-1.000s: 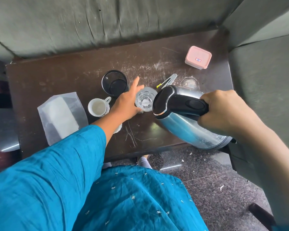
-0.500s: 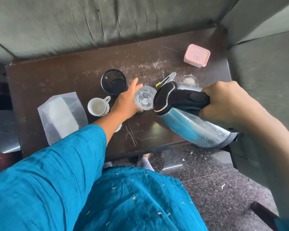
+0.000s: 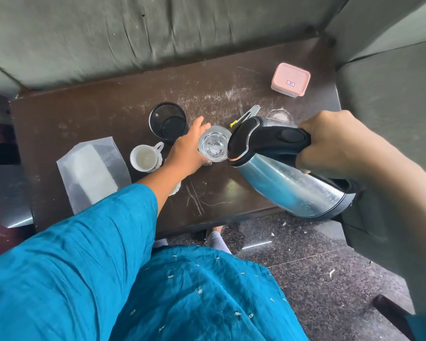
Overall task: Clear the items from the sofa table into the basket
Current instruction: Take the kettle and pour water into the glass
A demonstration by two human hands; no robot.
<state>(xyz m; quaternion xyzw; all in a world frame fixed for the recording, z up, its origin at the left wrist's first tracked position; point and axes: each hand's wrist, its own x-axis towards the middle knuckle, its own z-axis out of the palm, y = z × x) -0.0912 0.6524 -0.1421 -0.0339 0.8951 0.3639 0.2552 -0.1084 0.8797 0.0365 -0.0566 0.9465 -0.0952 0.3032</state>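
Kettle (image 3: 288,190) tilted, handle inside right hand (image 3: 335,146) grip; top end just beside glass (image 3: 213,146); left hand (image 3: 186,152) grip round glass

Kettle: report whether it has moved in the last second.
Yes. The kettle has shifted slightly up the picture, toward the pink box.

Kettle (image 3: 293,183): polished silver body, black handle and lid. Container (image 3: 290,80): pink lid, small red-edged label. Mesh holder (image 3: 167,119): black, fine grid pattern. Cup (image 3: 145,158): white. Glass (image 3: 213,143): clear. Table (image 3: 96,114): dark brown, pale scratch marks. Sleeve (image 3: 71,254): plain teal. Garment (image 3: 207,291): teal, small white embroidered motifs. Sofa (image 3: 158,33): grey-green. Floor (image 3: 317,279): dark, speckled.
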